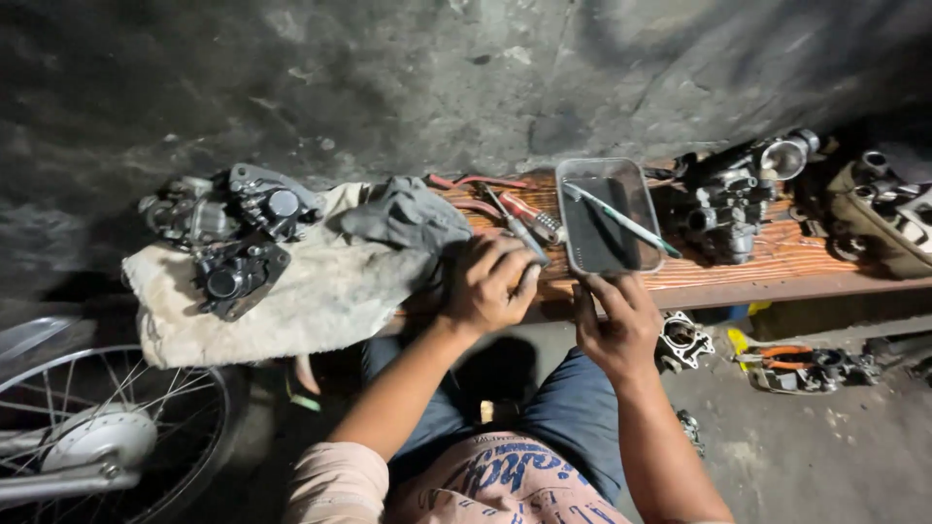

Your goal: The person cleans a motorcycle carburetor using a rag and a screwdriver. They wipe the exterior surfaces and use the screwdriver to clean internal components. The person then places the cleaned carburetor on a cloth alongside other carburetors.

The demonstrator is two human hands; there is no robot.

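A: Quick — what's the left hand (488, 286) on?

B: It's curled palm-down at the plank edge (680, 277), fingers closed round a screwdriver (517, 231) w/ a grey shaft. The tool runs up toward 12 o'clock from the knuckles, and its red-handled end lies by the red pliers (481, 182).

A: And the right hand (618, 325)?

B: At 3 o'clock of the left hand, half open, fingertips on the near rim of the metal tray (563, 209). Can't tell if it really pinches the rim or just rests on it. Nothing else is in it.

A: How'd that tray handle?

B: My guess — thin sheet metal, light and stiff, w/ rounded corners and a dull grey sheen, prob oily so slick. Best taken by the rim on a short side. A pale toothbrush (621, 219) lies slantwise across it (loose, it would slide if the tray tips).

A: And the screwdriver?

B: Hard steel, narrow, light. Take it at the handle; the bare shaft looks greasy.

A: What's around?

B: At 9 o'clock there's a dirty cream cloth (311, 291), soft and rumpled, w/ a grey rag (408, 218) on it and two dark cast brake calipers (238, 243) — chunky, heavy-looking. At 2 o'clock is a carburettor (738, 194), bright metal. The plank is orange wood, grooved. A spoked wheel (97, 427) sits at 8 o'clock on the concrete floor.
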